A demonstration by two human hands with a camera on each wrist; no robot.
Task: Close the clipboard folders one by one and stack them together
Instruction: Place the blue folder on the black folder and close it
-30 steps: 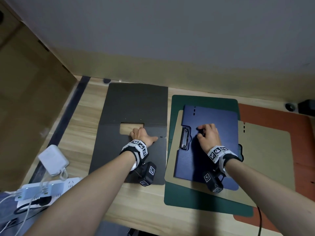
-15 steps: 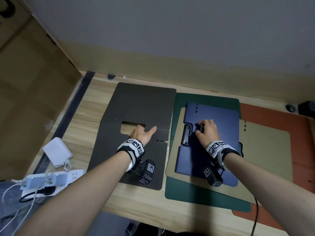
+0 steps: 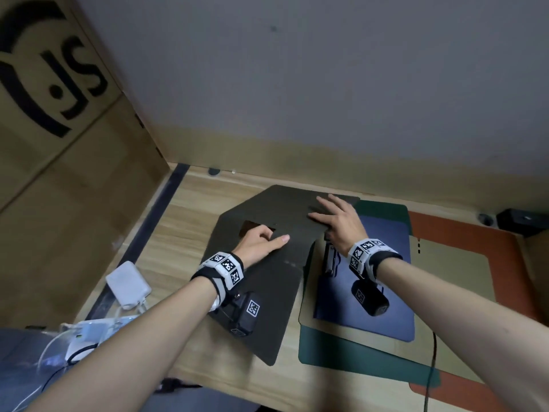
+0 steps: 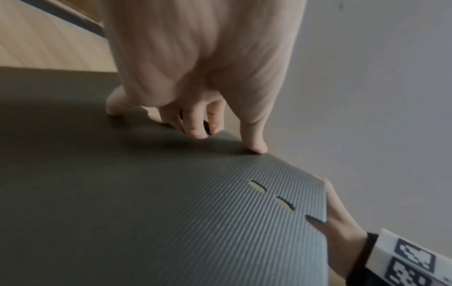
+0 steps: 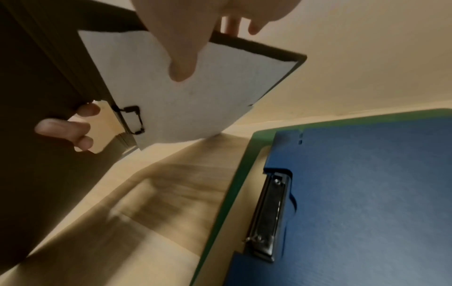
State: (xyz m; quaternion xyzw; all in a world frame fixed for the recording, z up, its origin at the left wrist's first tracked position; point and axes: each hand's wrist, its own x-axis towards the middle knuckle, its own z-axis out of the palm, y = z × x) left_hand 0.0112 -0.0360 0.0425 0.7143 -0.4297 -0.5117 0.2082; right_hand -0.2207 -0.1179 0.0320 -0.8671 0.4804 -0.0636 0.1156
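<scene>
— While you lift the black folder off the desk left of the stack, which hand leads?
— Your left hand, fingers hooked through its cutout; your right hand pinches the far corner.

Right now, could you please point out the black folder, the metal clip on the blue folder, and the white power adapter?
black folder (image 3: pixel 267 307): head view, on its lower panel.
metal clip (image 5: pixel 270 216): right wrist view, middle of the clip's bar.
white power adapter (image 3: pixel 127 285): head view, on its top face.
</scene>
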